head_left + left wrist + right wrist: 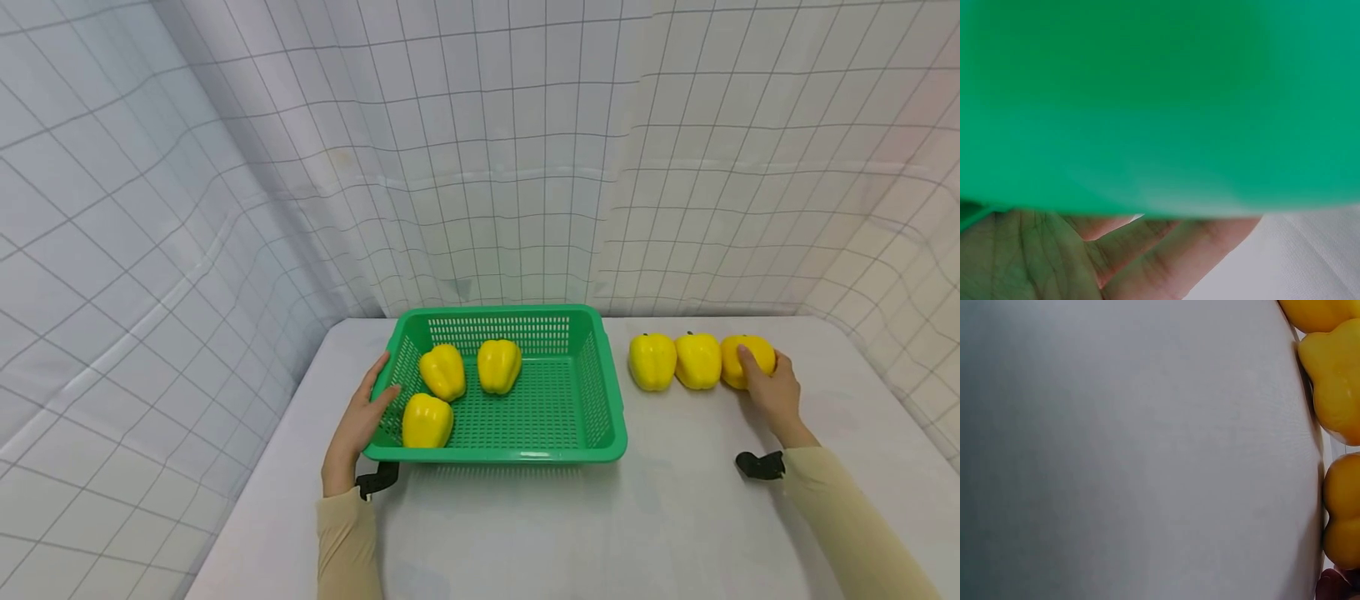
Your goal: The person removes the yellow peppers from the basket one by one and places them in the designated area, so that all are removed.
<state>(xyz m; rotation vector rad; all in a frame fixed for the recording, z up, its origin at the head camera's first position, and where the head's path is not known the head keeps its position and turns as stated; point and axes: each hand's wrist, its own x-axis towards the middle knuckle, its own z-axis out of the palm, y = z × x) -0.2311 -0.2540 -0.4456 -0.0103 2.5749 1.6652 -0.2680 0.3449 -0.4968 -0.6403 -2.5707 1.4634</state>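
My left hand holds the left rim of a green plastic basket, its thumb over the rim. In the left wrist view the basket wall fills most of the picture, with fingers below it. At the right, my right hand grips a yellow bell pepper, thumb in front and fingers round its right side. That pepper is the rightmost in a row, beside a middle bell pepper and a left one. Only a bit of this hand shows at the right wrist view's lower corner.
Inside the basket sit three yellow bell peppers: one at the front left, one behind it and one near the back middle. A white cloth covers the table. White grid-patterned curtains hang behind and at both sides.
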